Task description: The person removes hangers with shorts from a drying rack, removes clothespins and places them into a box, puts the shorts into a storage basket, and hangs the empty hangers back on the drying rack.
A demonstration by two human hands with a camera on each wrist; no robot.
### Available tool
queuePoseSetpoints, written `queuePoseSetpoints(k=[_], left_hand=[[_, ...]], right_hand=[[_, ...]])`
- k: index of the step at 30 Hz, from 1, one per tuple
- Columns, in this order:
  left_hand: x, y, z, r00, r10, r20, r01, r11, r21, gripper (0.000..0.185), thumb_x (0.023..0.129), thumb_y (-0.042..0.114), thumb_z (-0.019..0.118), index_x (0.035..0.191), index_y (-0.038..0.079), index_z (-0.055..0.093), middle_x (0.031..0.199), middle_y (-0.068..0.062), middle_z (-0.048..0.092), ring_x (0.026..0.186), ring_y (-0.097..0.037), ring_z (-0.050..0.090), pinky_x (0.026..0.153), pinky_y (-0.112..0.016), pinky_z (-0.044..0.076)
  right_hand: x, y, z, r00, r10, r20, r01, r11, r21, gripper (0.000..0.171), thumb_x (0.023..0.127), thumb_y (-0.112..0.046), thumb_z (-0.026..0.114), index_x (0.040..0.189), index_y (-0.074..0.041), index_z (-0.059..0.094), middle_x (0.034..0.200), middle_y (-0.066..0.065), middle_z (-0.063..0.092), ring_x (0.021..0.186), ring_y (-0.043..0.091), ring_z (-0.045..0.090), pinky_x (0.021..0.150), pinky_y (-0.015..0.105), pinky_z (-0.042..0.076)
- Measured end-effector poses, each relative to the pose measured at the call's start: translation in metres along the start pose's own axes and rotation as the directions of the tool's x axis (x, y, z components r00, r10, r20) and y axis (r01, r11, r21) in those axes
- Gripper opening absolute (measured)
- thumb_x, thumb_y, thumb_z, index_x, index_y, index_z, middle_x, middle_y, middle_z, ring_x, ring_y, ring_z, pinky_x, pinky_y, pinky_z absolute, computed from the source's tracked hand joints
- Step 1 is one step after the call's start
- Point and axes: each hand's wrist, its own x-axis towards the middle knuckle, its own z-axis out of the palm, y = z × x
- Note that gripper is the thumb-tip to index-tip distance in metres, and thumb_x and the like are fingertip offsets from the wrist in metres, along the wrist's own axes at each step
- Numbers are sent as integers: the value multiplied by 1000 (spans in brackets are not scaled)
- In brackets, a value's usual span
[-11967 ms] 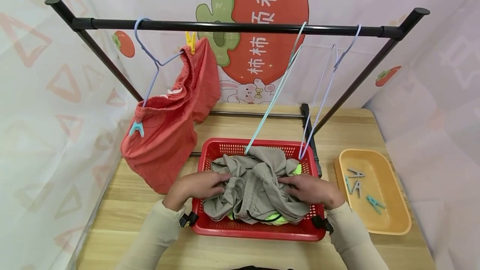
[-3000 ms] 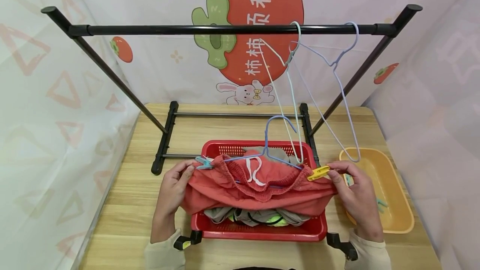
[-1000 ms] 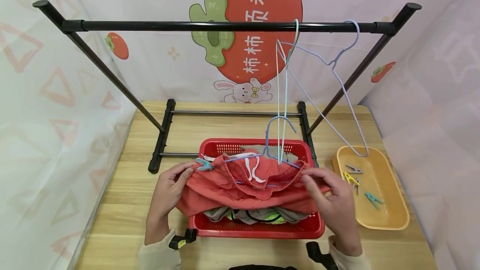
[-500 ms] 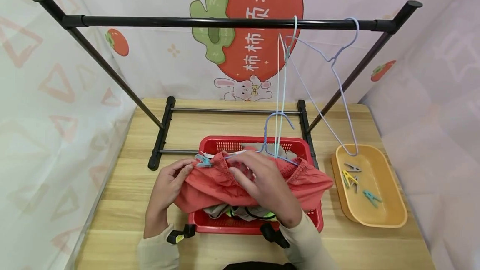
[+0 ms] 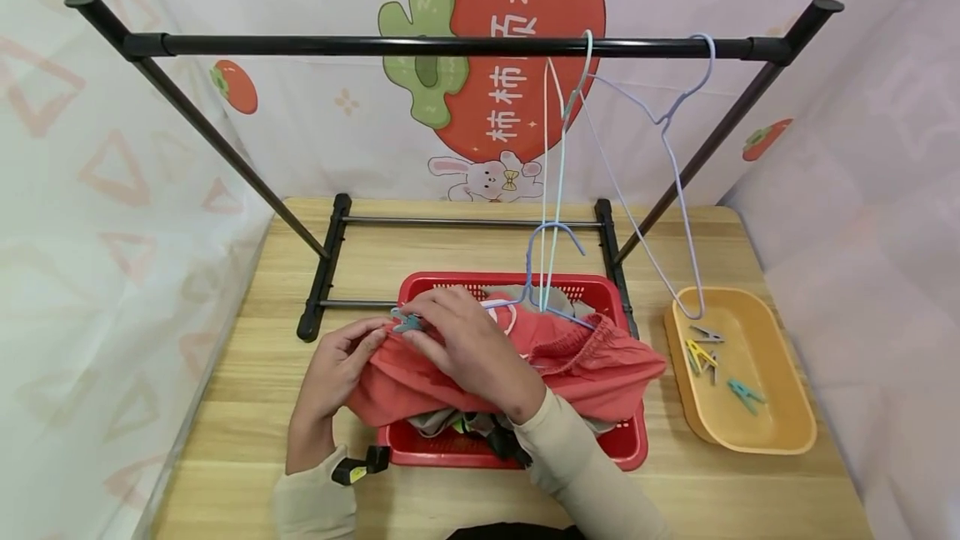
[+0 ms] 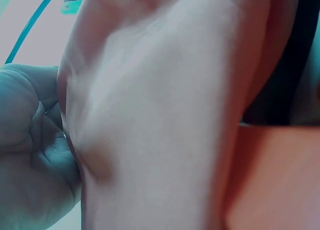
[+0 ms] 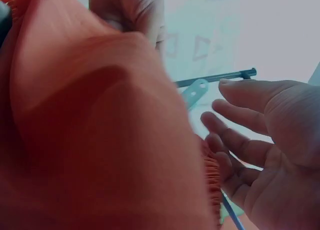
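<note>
At center-bottom of the head frame, one pair of red shorts (image 5: 592, 365) is lying draped over one red basket (image 5: 630, 448), with grey and green clothing showing underneath. The left hand (image 5: 333, 373) is gripping the shorts' left waistband edge, fingers curled on the fabric. The right hand (image 5: 468, 348) is crossing over to the same spot, fingertips reaching at one teal clothespin (image 5: 407, 323) clipped on the waistband; in the right wrist view its fingers are spread and loosely bent, nothing clamped in them, clothespin (image 7: 195, 92) just beyond. One blue hanger (image 5: 551, 232) is still attached to the shorts, hook sticking up above the basket. Two more empty hangers are hanging from one black rack bar (image 5: 375, 46) at upper right, one pale green (image 5: 558, 148), one lavender (image 5: 675, 165). At right, one yellow tray (image 5: 780, 432) is sitting on the wooden table (image 5: 225, 407), holding roughly four clothespins (image 5: 705, 352), one yellow, one teal, the rest grey.
</note>
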Motion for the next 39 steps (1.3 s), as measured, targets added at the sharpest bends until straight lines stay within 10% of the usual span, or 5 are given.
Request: queuePoseSetpoints(k=[14, 29, 39], left_hand=[[-1, 0, 2, 1000, 9, 11, -9, 1000, -8, 21, 102, -1, 61, 119, -4, 72, 112, -12, 73, 104, -12, 68, 90, -22, 54], [0, 2, 3, 998, 59, -17, -59, 998, -5, 23, 100, -5, 62, 120, -3, 73, 113, -13, 73, 104, -13, 68, 90, -23, 54], [-5, 4, 3, 999, 43, -21, -44, 999, -13, 22, 100, -5, 62, 119, -4, 72, 111, -9, 74, 102, -13, 68, 88, -23, 55]], right_hand=[[5, 3, 10, 999, 20, 33, -15, 991, -136, 32, 99, -33, 71, 125, -15, 73, 119, -3, 71, 101, 15, 57, 87, 31, 45], [0, 7, 14, 976, -69, -205, 61, 997, -46, 18, 93, -19, 79, 110, -13, 82, 108, -4, 76, 107, 9, 69, 91, 31, 50], [-4, 4, 7, 975, -29, -221, 52, 994, 100, 29, 92, -22, 81, 118, -10, 76, 113, 0, 74, 106, 10, 67, 96, 26, 50]])
